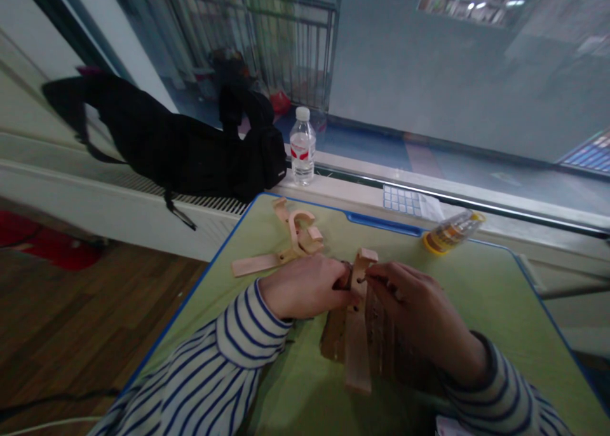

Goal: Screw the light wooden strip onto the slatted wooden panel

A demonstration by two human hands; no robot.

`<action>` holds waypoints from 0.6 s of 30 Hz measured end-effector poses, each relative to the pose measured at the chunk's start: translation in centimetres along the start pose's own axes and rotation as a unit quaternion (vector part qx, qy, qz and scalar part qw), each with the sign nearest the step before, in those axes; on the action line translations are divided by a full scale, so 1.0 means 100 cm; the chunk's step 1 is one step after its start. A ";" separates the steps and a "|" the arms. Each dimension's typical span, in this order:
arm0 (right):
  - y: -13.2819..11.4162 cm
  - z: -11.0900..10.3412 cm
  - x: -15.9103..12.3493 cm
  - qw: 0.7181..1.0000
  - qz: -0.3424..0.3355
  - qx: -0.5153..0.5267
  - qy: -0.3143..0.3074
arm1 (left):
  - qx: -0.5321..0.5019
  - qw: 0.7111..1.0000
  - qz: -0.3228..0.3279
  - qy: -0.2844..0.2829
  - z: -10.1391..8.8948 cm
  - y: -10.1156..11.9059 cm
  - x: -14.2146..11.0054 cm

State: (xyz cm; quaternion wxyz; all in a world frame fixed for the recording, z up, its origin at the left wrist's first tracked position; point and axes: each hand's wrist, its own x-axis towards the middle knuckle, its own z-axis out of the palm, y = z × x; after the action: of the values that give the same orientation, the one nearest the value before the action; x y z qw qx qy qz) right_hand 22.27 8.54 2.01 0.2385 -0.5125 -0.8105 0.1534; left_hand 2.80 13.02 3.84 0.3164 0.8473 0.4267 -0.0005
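A flat wooden piece (pixel 357 353) with small dark holes and a bent top end lies over a brown cardboard-like sheet (pixel 333 337). My left hand (pixel 309 286) is closed around the wooden piece from the left, its fingertips at the holes. At the upper hole, the fingers of my right hand (pixel 410 296) are pinched together; whatever they hold is too small to make out. Up and left of my hands lies an assembly of wooden parts (pixel 255 265), with a curved hook and a long flat bar. My right hand and forearm hide part of the brown sheet.
The green tabletop (pixel 486 309) has a blue edge. A tipped bottle with a yellow-brown label (pixel 448 232) rests near its back right. On the sill stand a water bottle (pixel 303 149), a black backpack (pixel 190 147) and a blue-and-white gridded sheet (pixel 401 201).
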 end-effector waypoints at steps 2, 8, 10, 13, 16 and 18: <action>0.001 -0.005 -0.002 1.000 0.005 0.003 0.008 | 0.002 1.000 0.002 0.000 0.000 0.000 0.000; 0.011 -0.022 -0.010 0.997 0.045 0.027 0.057 | 0.006 1.000 0.002 0.000 0.002 -0.002 0.000; 0.017 -0.020 -0.010 0.995 0.069 0.043 0.056 | 0.006 1.000 0.007 -0.002 0.002 -0.003 0.000; 0.026 -0.010 -0.008 0.992 0.100 0.076 0.007 | 0.009 1.000 0.010 -0.005 0.003 -0.002 0.000; 0.031 -0.004 -0.006 0.991 0.106 0.082 -0.003 | 0.002 1.000 0.019 -0.002 0.002 -0.002 0.001; 0.032 -0.003 -0.006 0.991 0.109 0.084 -0.005 | -0.003 1.000 0.023 -0.003 0.002 -0.002 0.001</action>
State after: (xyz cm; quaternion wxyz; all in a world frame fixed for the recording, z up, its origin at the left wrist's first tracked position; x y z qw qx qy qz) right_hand 25.07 9.37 0.51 0.2587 -0.5749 -0.7354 0.2483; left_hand 2.74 13.06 3.54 0.3197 0.8559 0.4064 0.0055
